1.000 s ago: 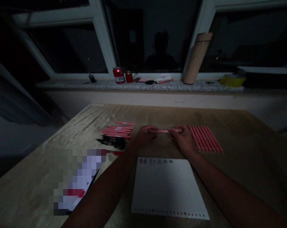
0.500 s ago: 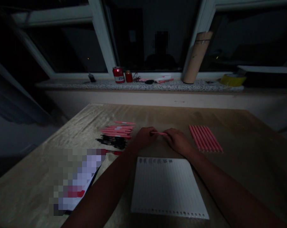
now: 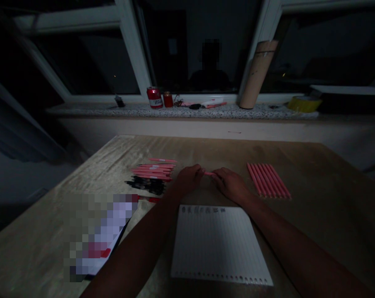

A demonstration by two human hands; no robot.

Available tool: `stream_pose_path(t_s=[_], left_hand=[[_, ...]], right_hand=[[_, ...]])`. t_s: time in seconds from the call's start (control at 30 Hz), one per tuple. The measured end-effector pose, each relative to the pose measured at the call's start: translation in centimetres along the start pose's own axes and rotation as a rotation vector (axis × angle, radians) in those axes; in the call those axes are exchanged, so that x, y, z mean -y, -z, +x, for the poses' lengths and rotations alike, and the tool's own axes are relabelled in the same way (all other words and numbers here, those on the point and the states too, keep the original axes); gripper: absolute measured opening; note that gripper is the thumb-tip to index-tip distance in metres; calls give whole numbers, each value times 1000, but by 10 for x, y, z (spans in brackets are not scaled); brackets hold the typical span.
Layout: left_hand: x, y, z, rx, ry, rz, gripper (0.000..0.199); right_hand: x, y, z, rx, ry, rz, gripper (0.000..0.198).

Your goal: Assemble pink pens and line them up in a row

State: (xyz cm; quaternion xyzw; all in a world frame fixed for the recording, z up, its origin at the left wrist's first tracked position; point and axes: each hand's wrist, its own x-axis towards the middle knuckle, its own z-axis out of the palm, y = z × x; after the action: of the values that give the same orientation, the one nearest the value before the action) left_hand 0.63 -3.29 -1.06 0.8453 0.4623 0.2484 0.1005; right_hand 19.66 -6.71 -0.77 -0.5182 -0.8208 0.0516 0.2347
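Between my two hands a slim pink pen [image 3: 208,173] lies crosswise, just beyond the notepad's top edge. My left hand [image 3: 192,176] is closed on its left end, and my right hand [image 3: 230,182] grips its right end. Both ends are hidden in the fingers. Left of my left hand lies a pile of pink pens [image 3: 153,169], with black pens [image 3: 146,185] heaped against its near side. To the right of my right hand, several pink pens [image 3: 269,181] lie side by side in a neat row. A lined spiral notepad [image 3: 220,244] with some writing lies between my forearms.
A device with a lit, blurred screen [image 3: 113,231] lies by my left forearm, with a red pen [image 3: 150,199] above it. On the windowsill [image 3: 131,111] stand a red can [image 3: 154,98], a small red jar [image 3: 168,99], a cardboard tube [image 3: 258,76] and yellow tape [image 3: 305,104].
My left fingers have shifted slightly on the pink pen, and its visible part looks a little shorter. The piles, the row and the notepad have stayed in place.
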Motion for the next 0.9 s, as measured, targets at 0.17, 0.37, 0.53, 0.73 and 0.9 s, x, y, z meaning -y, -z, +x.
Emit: stream_pose_path(t_s=[0.17,0.37,0.53,0.73,0.9], left_hand=[[3,-1,2,7,-28,-76,37],[3,0,3,31,-11,-150,38],[3,0,4,32,7,-207,38],[3,1,5,43,39,-283,40],[0,4,5,46,104,-346,44]], right_hand=[[1,-1,0,7,-18,-17,33],[2,0,0,-4,-18,-64,34],[4,2,0,10,-25,-79,33],[5,4,0,-2,-20,-77,32],[4,3,-1,-20,7,-55,32]])
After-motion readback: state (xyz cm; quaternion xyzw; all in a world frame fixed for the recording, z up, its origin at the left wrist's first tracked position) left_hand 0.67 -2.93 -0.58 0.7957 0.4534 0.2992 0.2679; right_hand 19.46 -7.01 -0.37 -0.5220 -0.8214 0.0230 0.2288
